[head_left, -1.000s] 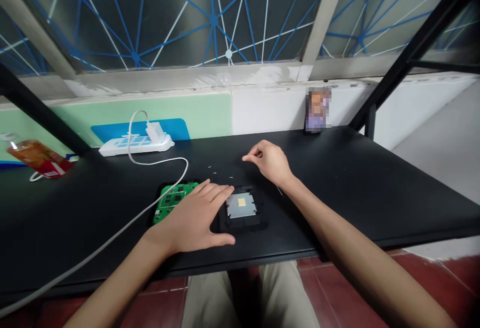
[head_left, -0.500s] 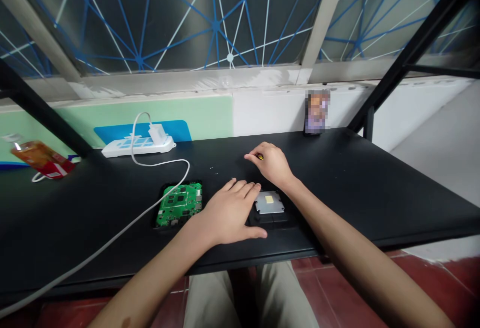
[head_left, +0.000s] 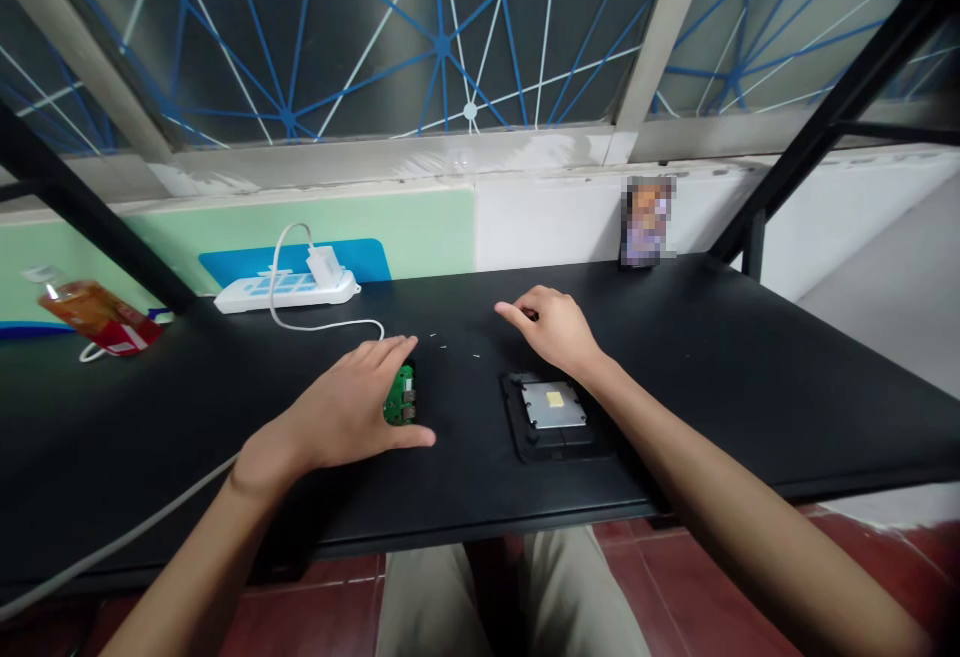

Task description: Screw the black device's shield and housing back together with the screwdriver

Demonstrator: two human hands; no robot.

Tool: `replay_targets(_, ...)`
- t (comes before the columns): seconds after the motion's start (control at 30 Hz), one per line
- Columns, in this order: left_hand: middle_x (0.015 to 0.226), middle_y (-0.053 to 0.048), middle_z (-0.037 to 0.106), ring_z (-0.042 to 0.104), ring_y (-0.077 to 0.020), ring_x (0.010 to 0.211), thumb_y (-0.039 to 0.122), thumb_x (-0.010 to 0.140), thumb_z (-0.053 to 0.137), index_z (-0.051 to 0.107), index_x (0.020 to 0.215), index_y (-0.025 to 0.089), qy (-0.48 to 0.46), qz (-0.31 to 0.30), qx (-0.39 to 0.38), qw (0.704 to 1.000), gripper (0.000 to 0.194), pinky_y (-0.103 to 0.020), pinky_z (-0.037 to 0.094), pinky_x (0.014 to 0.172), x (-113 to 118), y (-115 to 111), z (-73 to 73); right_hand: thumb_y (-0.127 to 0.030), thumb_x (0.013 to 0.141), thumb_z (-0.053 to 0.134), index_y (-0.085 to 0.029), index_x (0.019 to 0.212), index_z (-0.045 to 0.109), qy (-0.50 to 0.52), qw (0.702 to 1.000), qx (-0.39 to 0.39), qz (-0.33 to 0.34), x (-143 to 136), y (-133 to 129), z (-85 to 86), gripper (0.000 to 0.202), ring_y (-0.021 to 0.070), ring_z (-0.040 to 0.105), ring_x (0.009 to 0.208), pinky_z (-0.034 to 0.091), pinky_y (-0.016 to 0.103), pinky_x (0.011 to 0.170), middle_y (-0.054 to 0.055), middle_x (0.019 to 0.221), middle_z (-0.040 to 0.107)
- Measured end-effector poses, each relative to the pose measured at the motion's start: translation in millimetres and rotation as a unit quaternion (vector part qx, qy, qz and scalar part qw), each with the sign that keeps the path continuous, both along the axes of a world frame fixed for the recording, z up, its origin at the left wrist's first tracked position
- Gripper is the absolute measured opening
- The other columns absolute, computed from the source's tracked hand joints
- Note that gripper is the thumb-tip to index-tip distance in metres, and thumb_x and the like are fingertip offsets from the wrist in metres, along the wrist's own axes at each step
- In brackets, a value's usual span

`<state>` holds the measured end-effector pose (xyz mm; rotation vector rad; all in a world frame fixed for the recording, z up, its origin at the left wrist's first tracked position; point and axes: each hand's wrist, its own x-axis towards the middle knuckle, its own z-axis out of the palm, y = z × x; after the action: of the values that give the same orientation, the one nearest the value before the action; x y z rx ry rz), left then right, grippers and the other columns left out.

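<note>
My left hand [head_left: 337,407] is spread over a green circuit board [head_left: 401,399], hiding most of it; its fingers are apart. To the right lies a black cover [head_left: 517,427] with a silver metal plate [head_left: 553,417] and a small yellow pad [head_left: 555,399] on it. Beyond that cover, my right hand [head_left: 555,329] has its fingers curled together, and something small and dark shows between them, too hidden to name. Several tiny screws [head_left: 443,347] lie on the black table between the hands.
A white power strip [head_left: 285,292] with a plugged-in charger [head_left: 325,265] and a white cable [head_left: 172,505] is at the back left. A bottle [head_left: 101,315] lies at far left. A phone [head_left: 645,222] leans against the wall.
My left hand has moved left, from beside the metal plate to over the circuit board. The black cover is now uncovered. A further tiny screw shows on the table.
</note>
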<state>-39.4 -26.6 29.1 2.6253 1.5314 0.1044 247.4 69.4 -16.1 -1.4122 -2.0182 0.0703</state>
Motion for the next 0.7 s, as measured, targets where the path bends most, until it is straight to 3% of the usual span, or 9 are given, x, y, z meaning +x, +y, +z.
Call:
replay_targets(0.1,0.157,-0.021,0.039,0.038,-0.0403,0.144,0.072,0.071,0.071,0.029,0.155,0.011,0.012,0.011,-0.031,0.999,0.112,-0.052,0.036,0.115,-13.8,-1.6,1.9,-0.054,0.095,0.052,-0.023,0.083,0.075,-0.008,1.000,0.002,0.005,-0.6,-1.0,1.3,0.041,0.0208,0.065,0.080,0.046,0.038,0.079,0.005,0.084,0.072)
replay_targets(0.2,0.157,-0.022,0.039,0.039,-0.0398,0.144,0.069,0.070,0.074,0.024,0.157,0.011,0.016,0.013,-0.057,0.998,0.116,-0.052,0.035,0.116,-23.0,-3.0,3.4,-0.054,0.099,0.043,-0.021,0.084,0.074,-0.013,1.000,0.002,0.002,-0.3,-0.9,2.0,0.047,0.0215,0.065,0.080,0.044,0.038,0.080,0.007,0.084,0.071)
replay_targets(0.37,0.155,-0.023,0.041,0.037,-0.0445,0.144,0.063,0.070,0.076,0.020,0.157,0.012,0.004,0.015,-0.061,0.998,0.115,-0.062,0.023,0.119,-29.7,-3.7,1.8,-0.055,0.102,0.031,-0.020,0.085,0.073,-0.013,1.000,-0.002,0.008,0.3,-0.8,2.7,0.057,0.0227,0.066,0.086,0.044,0.038,0.083,0.008,0.086,0.072)
replay_targets(0.53,0.157,-0.025,0.037,0.034,-0.0461,0.144,0.063,0.071,0.076,0.020,0.157,0.008,-0.012,0.004,-0.054,0.998,0.116,-0.062,0.025,0.118,-18.8,-9.9,-1.0,-0.056,0.103,0.024,-0.020,0.087,0.073,-0.002,1.000,-0.004,0.017,0.1,-1.9,3.3,0.063,0.0229,0.068,0.086,0.044,0.037,0.083,0.008,0.086,0.073)
replay_targets(0.7,0.152,-0.024,0.044,0.040,-0.0411,0.142,0.062,0.074,0.076,0.020,0.157,0.006,0.004,-0.038,-0.041,0.998,0.114,-0.057,0.023,0.121,8.1,-18.3,-1.4,-0.055,0.103,0.020,-0.020,0.090,0.074,0.009,1.000,-0.005,0.025,-0.4,-2.9,3.6,0.066,0.0228,0.069,0.086,0.045,0.037,0.082,0.009,0.089,0.074)
